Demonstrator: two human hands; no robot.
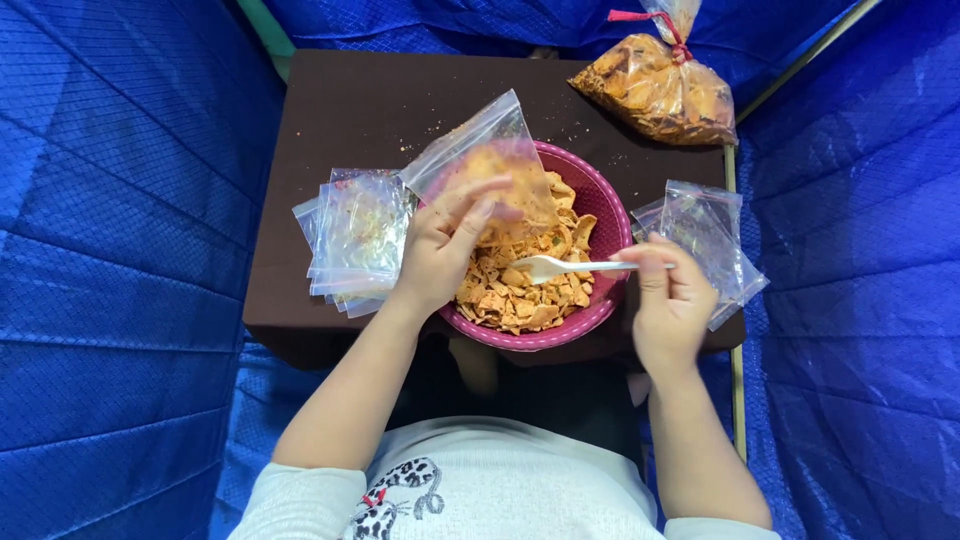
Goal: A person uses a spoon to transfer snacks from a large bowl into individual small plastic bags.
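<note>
Bag [487,165] clear, thin, floppy, centre frame over pink bowl [610,215] of chips, pinched at mouth by left hand [440,250]. Right hand [672,300] closed on white spoon [575,267] handle, centre-right. Probably slippery film, brittle chips: best gripped at rim.

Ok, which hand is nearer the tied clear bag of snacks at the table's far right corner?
Right. The right hand, holding a white plastic spoon, sits below the tied clear bag of snacks; the left hand, holding a small clear bag, is farther left.

Makeshift snack-packing spot: small table [330,110] amid blue tarpaulin [120,250].
</note>
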